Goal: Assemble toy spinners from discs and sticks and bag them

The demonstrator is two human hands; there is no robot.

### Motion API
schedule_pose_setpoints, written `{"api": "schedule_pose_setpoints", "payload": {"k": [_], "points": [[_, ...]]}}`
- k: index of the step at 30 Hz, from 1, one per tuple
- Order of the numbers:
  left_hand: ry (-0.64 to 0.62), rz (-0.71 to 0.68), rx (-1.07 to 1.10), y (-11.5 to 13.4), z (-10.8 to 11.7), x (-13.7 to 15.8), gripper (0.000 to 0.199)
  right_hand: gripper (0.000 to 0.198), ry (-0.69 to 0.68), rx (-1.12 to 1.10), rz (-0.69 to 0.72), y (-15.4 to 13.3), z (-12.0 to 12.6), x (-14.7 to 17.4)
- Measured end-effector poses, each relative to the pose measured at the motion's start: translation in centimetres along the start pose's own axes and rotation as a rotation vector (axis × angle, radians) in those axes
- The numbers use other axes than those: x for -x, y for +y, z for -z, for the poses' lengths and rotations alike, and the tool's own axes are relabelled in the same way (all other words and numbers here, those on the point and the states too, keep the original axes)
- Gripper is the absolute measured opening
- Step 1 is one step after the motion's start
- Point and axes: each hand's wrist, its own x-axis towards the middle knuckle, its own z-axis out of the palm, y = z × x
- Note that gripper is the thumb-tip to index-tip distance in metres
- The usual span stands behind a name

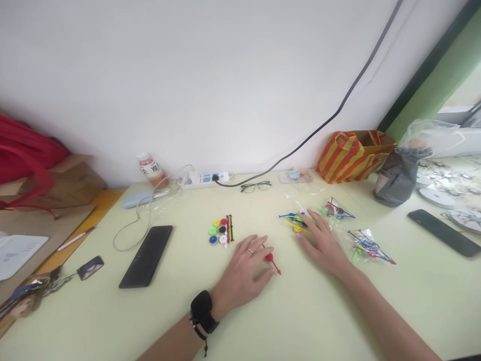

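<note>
My left hand (244,271), wearing a ring and a black wristwatch, rests low over the table with its fingers apart. Beside its fingertips lies a red arrow spinner (269,257), partly hidden by them. My right hand (321,243) reaches over a small pile of blue, green and yellow arrow spinners (297,228), fingers stretched and apart; its fingertips hide part of the pile. Left of centre, several coloured round discs (213,230) stand in two columns beside a row of upright-laid arrows (230,229). Clear bags of spinners (370,246) lie right of my right hand.
A black phone (146,256) lies at left, another phone (443,233) at right. Along the wall are a bottle (152,171), a power strip (205,179), glasses (256,187) and a striped bag (351,156). A grey pouch (397,178) stands at right.
</note>
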Motion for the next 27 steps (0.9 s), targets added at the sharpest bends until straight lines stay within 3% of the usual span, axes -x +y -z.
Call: {"api": "schedule_pose_setpoints", "payload": {"k": [3,16,22,27], "points": [[0.029,-0.031,-0.012,-0.2,-0.2,-0.2,0.025,0.058,-0.001,-0.021,0.004,-0.3,-0.1,-0.1],[0.07,-0.075,-0.073,0.4,-0.5,-0.5,0.018,0.054,0.042,0.029,-0.038,0.3,-2.6,-2.3],[0.067,-0.092,-0.148,0.8,-0.5,-0.4,0.021,0.043,0.005,-0.153,0.14,0.0,-2.5,-3.3],[0.118,-0.122,-0.234,0.9,-0.5,-0.2,0.026,0.046,-0.11,-0.302,0.312,-3.5,-1.2,-2.1]]}}
